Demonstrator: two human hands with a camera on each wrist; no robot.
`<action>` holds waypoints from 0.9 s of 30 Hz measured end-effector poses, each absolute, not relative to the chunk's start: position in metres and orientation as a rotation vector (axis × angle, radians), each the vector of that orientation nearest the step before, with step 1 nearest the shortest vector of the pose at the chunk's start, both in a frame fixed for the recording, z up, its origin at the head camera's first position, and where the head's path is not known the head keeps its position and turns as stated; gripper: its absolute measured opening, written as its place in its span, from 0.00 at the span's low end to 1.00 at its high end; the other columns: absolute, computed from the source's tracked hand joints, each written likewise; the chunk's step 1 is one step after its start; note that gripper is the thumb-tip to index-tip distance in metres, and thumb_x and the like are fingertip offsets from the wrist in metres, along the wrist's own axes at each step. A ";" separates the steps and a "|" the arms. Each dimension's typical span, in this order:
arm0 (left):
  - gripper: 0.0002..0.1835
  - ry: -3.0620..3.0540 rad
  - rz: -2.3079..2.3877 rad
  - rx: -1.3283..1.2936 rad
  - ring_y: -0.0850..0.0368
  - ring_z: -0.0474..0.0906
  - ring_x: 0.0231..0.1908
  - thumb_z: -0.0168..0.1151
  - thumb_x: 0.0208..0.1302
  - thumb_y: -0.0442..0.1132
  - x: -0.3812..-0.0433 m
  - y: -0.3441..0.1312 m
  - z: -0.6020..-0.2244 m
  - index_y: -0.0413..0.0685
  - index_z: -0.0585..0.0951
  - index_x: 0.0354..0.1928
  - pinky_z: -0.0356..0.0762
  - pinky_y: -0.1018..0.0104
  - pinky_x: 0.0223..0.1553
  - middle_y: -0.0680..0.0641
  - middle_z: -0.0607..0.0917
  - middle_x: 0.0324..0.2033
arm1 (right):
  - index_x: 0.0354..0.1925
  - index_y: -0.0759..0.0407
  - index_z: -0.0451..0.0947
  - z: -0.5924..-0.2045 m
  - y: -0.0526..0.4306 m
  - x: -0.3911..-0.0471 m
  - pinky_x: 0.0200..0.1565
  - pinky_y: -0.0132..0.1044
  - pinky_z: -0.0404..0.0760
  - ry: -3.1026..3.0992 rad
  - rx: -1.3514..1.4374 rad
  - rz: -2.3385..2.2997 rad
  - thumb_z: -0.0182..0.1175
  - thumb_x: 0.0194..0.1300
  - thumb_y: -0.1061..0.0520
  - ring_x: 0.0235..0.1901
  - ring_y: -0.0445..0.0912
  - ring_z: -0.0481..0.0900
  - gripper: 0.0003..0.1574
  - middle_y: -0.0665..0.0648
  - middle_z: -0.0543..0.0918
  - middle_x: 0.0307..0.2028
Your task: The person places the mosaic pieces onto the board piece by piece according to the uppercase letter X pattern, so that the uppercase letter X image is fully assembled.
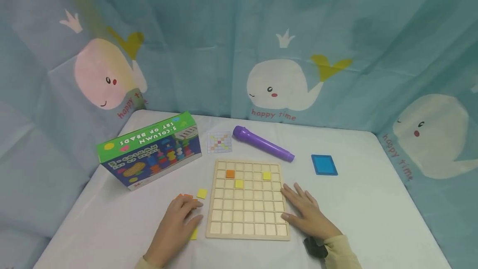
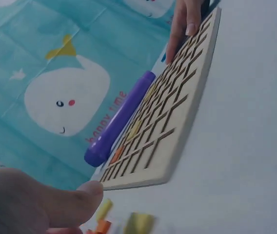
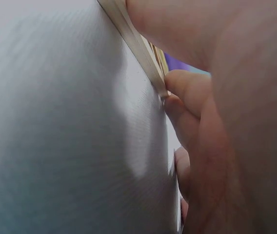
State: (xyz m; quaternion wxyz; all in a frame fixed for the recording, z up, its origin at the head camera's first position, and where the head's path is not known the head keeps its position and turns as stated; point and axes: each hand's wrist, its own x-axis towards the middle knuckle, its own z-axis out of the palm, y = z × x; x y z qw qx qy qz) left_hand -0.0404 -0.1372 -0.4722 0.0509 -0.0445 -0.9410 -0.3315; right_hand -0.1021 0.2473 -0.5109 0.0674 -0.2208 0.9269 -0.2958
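The head view looks forward and down over the tabletop (image 1: pixel 373 219), far enough back to frame the left hand (image 1: pixel 173 225), right hand (image 1: pixel 308 215) and backdrop (image 1: pixel 209 74). The left wrist view, low and tilted, looks from close beside that hand across the gridded board (image 1: pixel 248 205), which both views share. The right wrist view skims the tabletop, very near that hand and the board's edge.

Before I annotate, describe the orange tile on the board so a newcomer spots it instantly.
On the white table, find the wooden grid board. In the second row from its far edge, second cell from the left, lies the orange tile. It is the board's only orange piece; the two yellow tiles sit further right.
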 end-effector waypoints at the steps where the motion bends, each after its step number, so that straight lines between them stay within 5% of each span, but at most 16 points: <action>1: 0.14 -2.879 -1.044 -0.054 0.56 0.71 0.49 0.71 0.55 0.39 -0.030 -0.138 -0.473 0.54 0.82 0.45 0.74 0.55 0.51 0.55 0.76 0.44 | 0.73 0.43 0.56 -0.511 0.248 -0.102 0.68 0.59 0.38 2.796 -0.660 -0.885 0.60 0.62 0.37 0.74 0.57 0.44 0.45 0.46 0.56 0.73; 14: 0.32 -2.966 -1.163 0.507 0.43 0.67 0.54 0.73 0.52 0.45 0.003 -0.123 -0.495 0.43 0.74 0.58 0.71 0.42 0.56 0.39 0.66 0.56 | 0.73 0.42 0.56 -0.510 0.250 -0.102 0.68 0.60 0.36 2.776 -0.677 -0.915 0.60 0.63 0.38 0.74 0.58 0.43 0.44 0.46 0.56 0.73; 27: 0.23 -2.938 -1.110 0.451 0.50 0.67 0.46 0.73 0.53 0.42 0.005 -0.122 -0.495 0.45 0.78 0.50 0.74 0.52 0.50 0.42 0.67 0.52 | 0.73 0.42 0.56 -0.511 0.250 -0.103 0.68 0.61 0.36 2.783 -0.687 -0.912 0.60 0.63 0.38 0.74 0.58 0.43 0.45 0.46 0.56 0.73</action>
